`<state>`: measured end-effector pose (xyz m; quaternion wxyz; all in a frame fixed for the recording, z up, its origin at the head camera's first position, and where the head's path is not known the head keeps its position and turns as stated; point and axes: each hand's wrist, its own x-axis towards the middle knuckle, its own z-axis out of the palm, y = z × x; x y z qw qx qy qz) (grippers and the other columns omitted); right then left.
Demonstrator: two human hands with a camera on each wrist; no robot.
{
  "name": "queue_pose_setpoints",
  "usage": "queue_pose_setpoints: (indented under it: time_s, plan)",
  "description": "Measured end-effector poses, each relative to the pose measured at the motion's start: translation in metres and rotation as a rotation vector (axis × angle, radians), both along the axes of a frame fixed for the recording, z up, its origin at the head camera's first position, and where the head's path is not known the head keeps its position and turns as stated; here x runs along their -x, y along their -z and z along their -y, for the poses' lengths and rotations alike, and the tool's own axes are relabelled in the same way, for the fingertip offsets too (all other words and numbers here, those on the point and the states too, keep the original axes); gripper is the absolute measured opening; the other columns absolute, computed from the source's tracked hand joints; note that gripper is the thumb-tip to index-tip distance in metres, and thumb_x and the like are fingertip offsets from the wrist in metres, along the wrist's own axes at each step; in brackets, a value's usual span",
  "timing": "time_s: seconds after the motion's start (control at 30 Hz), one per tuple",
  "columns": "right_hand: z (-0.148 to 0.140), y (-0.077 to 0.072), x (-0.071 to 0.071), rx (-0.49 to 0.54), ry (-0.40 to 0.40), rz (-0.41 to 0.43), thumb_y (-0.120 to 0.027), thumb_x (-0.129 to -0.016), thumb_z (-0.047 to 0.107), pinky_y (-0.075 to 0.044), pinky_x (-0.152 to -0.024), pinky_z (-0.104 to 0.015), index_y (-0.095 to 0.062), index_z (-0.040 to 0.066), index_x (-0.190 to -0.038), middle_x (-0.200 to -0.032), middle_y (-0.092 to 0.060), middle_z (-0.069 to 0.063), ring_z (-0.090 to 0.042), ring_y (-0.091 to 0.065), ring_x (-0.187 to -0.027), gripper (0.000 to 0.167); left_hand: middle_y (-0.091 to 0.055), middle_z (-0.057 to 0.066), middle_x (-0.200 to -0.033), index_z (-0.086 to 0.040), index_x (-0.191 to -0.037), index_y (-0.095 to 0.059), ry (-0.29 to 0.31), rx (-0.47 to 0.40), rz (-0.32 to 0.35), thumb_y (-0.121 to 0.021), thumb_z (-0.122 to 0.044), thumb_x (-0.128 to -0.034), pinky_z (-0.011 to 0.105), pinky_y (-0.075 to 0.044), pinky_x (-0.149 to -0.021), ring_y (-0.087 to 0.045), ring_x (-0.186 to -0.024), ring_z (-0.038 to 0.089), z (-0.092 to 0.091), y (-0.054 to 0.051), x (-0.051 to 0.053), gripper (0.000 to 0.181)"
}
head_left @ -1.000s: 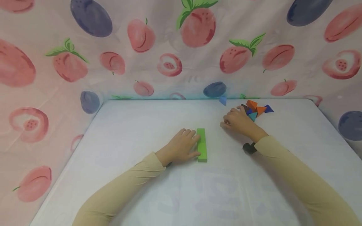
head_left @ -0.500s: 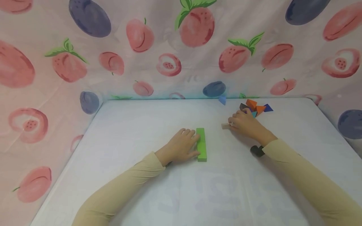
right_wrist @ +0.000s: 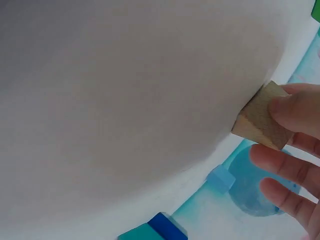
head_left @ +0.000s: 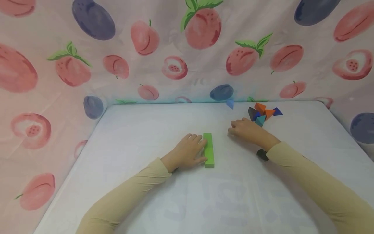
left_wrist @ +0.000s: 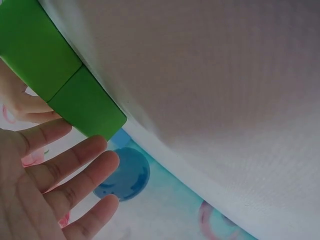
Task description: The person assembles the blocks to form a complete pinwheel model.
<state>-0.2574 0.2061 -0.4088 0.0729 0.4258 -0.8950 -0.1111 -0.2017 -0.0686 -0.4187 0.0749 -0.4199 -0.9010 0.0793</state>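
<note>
Hands [head_left: 187,151] on green blocks [head_left: 209,151], wooden block [right_wrist: 257,117]

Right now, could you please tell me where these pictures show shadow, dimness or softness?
Head view: a soft shadow beside the beige right sleeve on the white tabletop; left wrist view: tabletop dimmest toward the upper right, two bright green rectangular blocks clear at their seam; right wrist view: upper left dim, tan wooden block showing its grain, small pale-blue block softer.
</note>
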Motion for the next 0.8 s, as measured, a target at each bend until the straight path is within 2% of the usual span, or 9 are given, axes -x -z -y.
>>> queue_pose_setpoints:
  time_s: [0.1, 0.3, 0.5, 0.67, 0.8]
  plan:
    - [-0.002, 0.0, 0.0, -0.017, -0.01, -0.017, -0.07, -0.081, 0.006, -0.051, -0.068, -0.034, -0.066, 0.01, -0.097, -0.084, -0.061, -0.008, -0.02, -0.056, -0.072, 0.017, -0.056, 0.004, -0.108, -0.013, -0.124, -0.049, 0.0, -0.004, -0.003, -0.048, -0.059, -0.0883, 0.033, -0.042, -0.09, -0.053, -0.098, 0.019, 0.0, 0.001, 0.0, 0.059]
    - [-0.014, -0.001, -0.003, -0.029, 0.031, -0.006, -0.068, -0.083, 0.006, -0.052, -0.073, -0.039, -0.061, 0.006, -0.103, -0.09, -0.062, -0.012, -0.022, -0.06, -0.074, 0.021, -0.056, 0.004, -0.109, -0.013, -0.124, -0.049, 0.002, -0.005, -0.006, -0.048, -0.059, -0.0885, 0.034, -0.042, -0.09, -0.053, -0.099, 0.019, 0.001, 0.001, 0.0, 0.059]
    - [-0.031, -0.002, -0.006, 0.073, 0.086, -0.012, -0.067, -0.083, 0.005, -0.048, -0.072, -0.045, -0.059, 0.004, -0.096, -0.085, -0.062, -0.011, -0.025, -0.059, -0.078, 0.015, -0.056, 0.005, -0.11, -0.012, -0.125, -0.049, -0.004, 0.002, 0.002, -0.048, -0.059, -0.0887, 0.034, -0.043, -0.09, -0.053, -0.099, 0.019, 0.001, -0.001, -0.001, 0.059]
    - [-0.044, -0.002, -0.007, 0.16, 0.115, -0.018, -0.072, -0.08, 0.008, -0.045, -0.073, -0.047, -0.057, 0.008, -0.086, -0.082, -0.063, -0.01, -0.028, -0.062, -0.078, 0.016, -0.056, 0.004, -0.108, -0.013, -0.124, -0.049, 0.001, -0.006, 0.0, -0.049, -0.058, -0.0887, 0.034, -0.043, -0.089, -0.053, -0.097, 0.019, 0.001, -0.001, -0.001, 0.058]
    - [-0.05, -0.005, -0.008, 0.169, 0.128, -0.01, -0.074, -0.078, 0.011, -0.045, -0.073, -0.047, -0.059, 0.008, -0.091, -0.086, -0.066, -0.01, -0.03, -0.063, -0.081, 0.02, -0.056, 0.004, -0.107, -0.012, -0.123, -0.049, 0.007, -0.011, -0.005, -0.049, -0.058, -0.0885, 0.034, -0.043, -0.089, -0.053, -0.096, 0.019, 0.001, 0.0, -0.001, 0.057]
